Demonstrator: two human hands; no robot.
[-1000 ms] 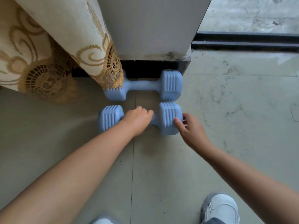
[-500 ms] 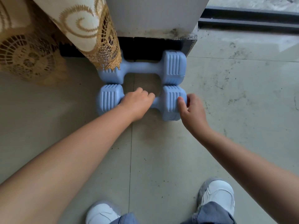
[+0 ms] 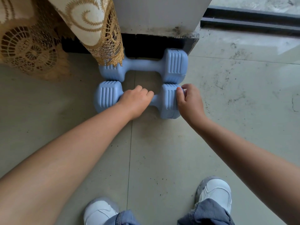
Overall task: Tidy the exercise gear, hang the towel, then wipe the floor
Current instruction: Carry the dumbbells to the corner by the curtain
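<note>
I have the near dumbbell (image 3: pixel 138 101) lying on the floor (image 3: pixel 162 151), its two heads touching those of the far dumbbell (image 3: pixel 144 67), which sits against the dark base of the wall (image 3: pixel 159 13). My left hand (image 3: pixel 136 99) is curled round the near bar, and my right hand (image 3: pixel 189 99) pinches the right head between thumb and fingers. The risk I see is at the contact: a push toward the wall could trap my left knuckles between the two bars, or my right fingertips between the right heads. The curtain (image 3: pixel 90 26) hem drapes over the far dumbbell's left head and could snag. No towel is in sight.
</note>
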